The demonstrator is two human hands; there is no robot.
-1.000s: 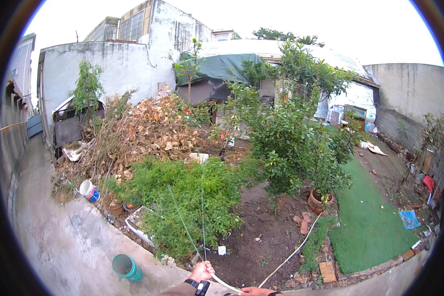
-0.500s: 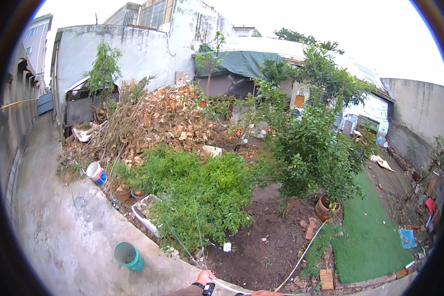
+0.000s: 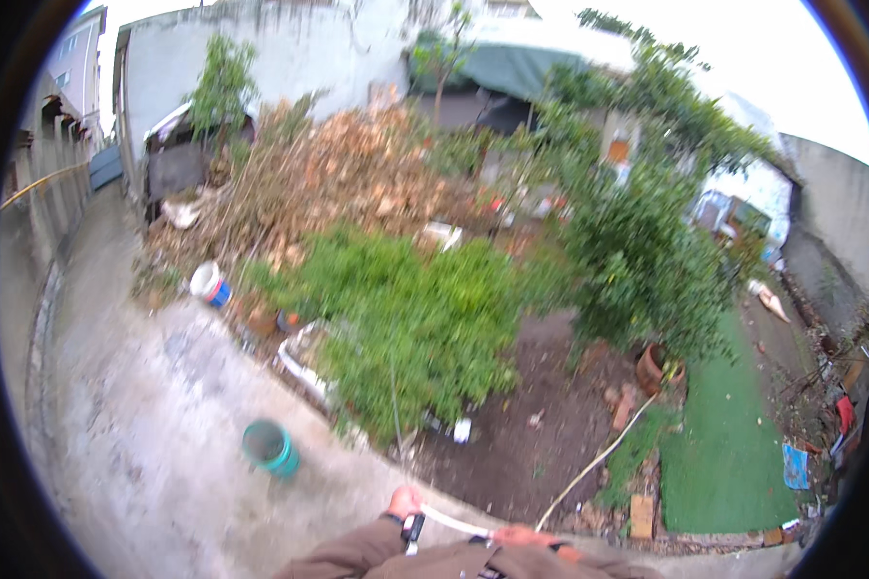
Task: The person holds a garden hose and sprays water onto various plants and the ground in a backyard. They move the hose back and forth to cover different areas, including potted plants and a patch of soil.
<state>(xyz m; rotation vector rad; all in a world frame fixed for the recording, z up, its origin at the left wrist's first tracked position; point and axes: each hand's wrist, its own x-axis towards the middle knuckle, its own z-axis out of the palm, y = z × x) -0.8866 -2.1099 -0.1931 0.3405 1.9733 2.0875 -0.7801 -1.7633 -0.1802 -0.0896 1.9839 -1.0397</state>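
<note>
Hose of slim, whitish, flexible tubing spans the two hands near the lower edge of the head view, then runs on from the bare right hand past the brown soil bed toward a round, reddish-brown clay pot. The bare left hand, with a black wristband below it, points forward, its fingers curled closed around the hose's front end. The right hand lies along the tubing; blur hides its fingers, so how far they close cannot be told. A thin, pale streak rises ahead of the left hand, against low, bright-green bushy plants. Left of that hand, a round teal plastic bucket stands on grey concrete paving. A flat green turf strip lies right of the clay pot. Beyond the plants rises a heap of dry brown leaves.
</note>
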